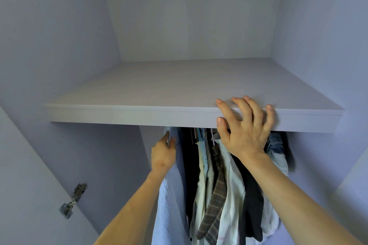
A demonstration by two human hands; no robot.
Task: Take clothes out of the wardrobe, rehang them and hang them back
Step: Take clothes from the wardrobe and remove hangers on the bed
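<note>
1. The wardrobe (59,45) stands open, and a bare shelf (139,89) crosses it above the hanging space.
2. The clothes (225,175) hang close together under the right half of the shelf. Their tops, and whatever they hang from, are hidden behind the shelf's front edge.
3. The left hand (162,154) reaches up under the shelf and grips the top of a pale blue striped shirt (171,205), with the fingers curled into the fabric.
4. The shirt is the leftmost garment. It hangs inside the wardrobe, touching the black garment (190,165) to its right.
5. The right hand (247,135) rests on the shelf's front edge and holds nothing. The fingers are spread, with their tips on the shelf top and the thumb against the front face.
6. Right of the black garment hang a cream piece (201,185), a brown plaid piece (217,195), a white piece (231,195) and a dark piece (253,205).
7. Denim (276,143) shows at the far right, just behind the right wrist.
8. Thin hanger necks (199,133) show just under the shelf edge, between the two hands.
9. A metal hinge (73,201) sits on the left panel, well apart from the clothes.
</note>
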